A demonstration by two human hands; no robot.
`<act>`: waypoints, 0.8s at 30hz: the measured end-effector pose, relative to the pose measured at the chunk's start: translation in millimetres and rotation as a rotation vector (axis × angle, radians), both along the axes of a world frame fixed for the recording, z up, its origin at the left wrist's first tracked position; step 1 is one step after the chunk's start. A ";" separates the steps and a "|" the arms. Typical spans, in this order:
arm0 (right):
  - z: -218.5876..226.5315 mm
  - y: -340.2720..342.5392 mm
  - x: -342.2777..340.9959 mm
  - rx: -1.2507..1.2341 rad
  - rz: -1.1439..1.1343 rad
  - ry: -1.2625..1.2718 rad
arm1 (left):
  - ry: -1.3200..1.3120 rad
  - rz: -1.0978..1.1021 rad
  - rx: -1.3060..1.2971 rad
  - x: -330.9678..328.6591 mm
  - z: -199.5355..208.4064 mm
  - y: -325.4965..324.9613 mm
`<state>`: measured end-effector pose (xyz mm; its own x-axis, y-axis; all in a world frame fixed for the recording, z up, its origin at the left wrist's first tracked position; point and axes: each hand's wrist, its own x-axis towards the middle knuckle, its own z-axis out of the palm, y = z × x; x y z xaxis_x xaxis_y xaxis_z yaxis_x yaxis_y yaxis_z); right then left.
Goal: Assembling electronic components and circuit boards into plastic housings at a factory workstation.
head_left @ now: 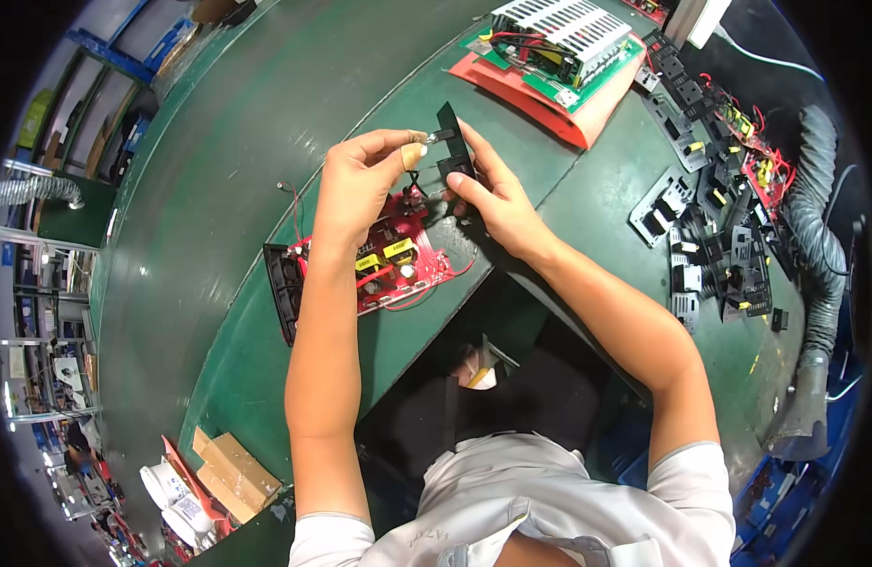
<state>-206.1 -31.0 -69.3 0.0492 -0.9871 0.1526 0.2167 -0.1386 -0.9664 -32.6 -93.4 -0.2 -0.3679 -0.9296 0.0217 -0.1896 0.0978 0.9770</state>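
My right hand grips a black end panel held upright over the bench. My left hand is closed in a pinch at the panel's left face, on a small shiny metal fitting; its exact kind is too small to tell. Tan covers wrap some of the left fingertips. Below the hands lies a red circuit board with yellow-wrapped components and loose red wires. Dark wires rise from the board toward the panel. A second black panel stands at the board's left end, and my left forearm hides part of the board.
A slotted metal-cased unit on a green board rests on orange sheets at the far side. Several black panels with sockets pile up at right, beside a grey flexible duct. Cardboard sits at the near left.
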 end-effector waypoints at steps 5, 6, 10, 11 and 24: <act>-1.2 -0.7 0.8 -0.028 -0.018 0.021 | -0.203 0.168 -0.455 -7.9 -10.2 8.6; -4.1 -2.3 -0.2 -0.087 -0.083 0.153 | -0.305 0.172 -0.492 -9.5 -7.4 12.7; -4.4 -2.5 2.6 -0.126 -0.147 0.262 | -0.010 0.205 -0.349 -11.8 -20.9 3.8; -4.1 -2.5 2.2 -0.110 -0.147 0.231 | -0.031 0.185 -0.274 -11.4 -14.9 5.3; 4.2 0.3 1.5 0.001 -0.064 0.045 | 0.144 0.161 -0.178 -16.8 -11.4 11.1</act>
<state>-204.6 -30.6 -65.1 -0.0075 -0.9885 0.1512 0.1640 -0.1504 -0.9749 -49.5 -82.3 -11.6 -0.1968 -0.9529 0.2309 -0.0773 0.2499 0.9652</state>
